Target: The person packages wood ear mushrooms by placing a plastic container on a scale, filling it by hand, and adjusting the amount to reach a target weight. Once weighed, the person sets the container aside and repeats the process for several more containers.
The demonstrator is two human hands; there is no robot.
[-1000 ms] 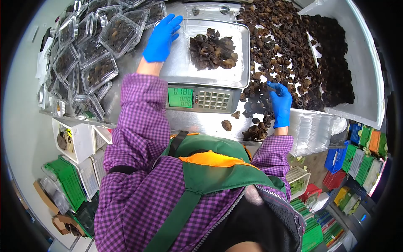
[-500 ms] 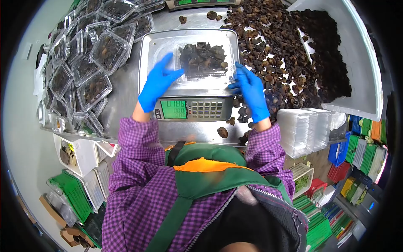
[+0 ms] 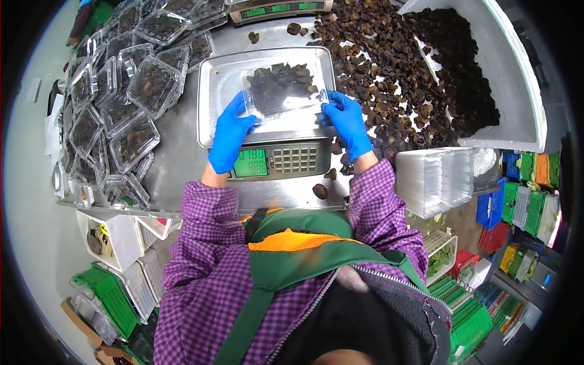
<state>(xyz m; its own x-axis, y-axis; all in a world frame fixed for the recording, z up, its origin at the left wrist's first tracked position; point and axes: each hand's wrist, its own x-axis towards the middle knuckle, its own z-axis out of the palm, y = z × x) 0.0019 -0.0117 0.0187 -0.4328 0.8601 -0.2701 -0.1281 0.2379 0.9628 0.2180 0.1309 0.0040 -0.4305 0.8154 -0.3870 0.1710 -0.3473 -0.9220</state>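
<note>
A clear plastic box point(image 3: 281, 90) of dark, wrinkled pieces, which look like dried fungus, is over the steel pan of a scale point(image 3: 213, 79). My left hand point(image 3: 230, 135), in a blue glove, grips its lower left side. The blue-gloved right hand point(image 3: 348, 124) has its fingers closed on the box's right edge. Below the pan, the scale's green display point(image 3: 250, 163) is lit, with a keypad beside it. Whether the box still touches the pan I cannot tell.
Filled clear boxes point(image 3: 153, 87) are heaped at the left. Loose dark pieces point(image 3: 383, 79) spread right of the scale, beside a white foam bin point(image 3: 517, 91). Stacked empty trays point(image 3: 420, 182) stand at the right front. A second scale point(image 3: 280, 8) is behind.
Both hands have closed on the sides of the box, which now sits slightly left and tilted. The right hand has moved inward. The whole view has shifted a little.
</note>
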